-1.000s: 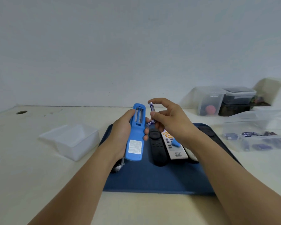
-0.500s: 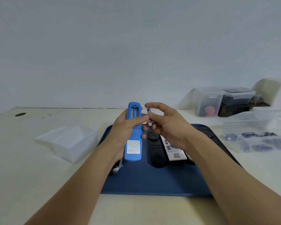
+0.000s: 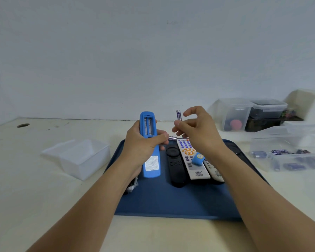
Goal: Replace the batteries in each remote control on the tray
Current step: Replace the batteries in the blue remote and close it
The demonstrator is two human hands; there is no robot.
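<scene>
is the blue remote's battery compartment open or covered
Open. The blue remote, held in the left hand, shows two bare battery slots with no cover, and no batteries visible in them.

You are facing a plain pale wall [image 3: 153,51] lit evenly and softly, with a cream table [image 3: 35,206] running right up to it. Near the table's far left corner you can see 1 small round hole [image 3: 23,125], and a few dark specks mark the wall.
</scene>
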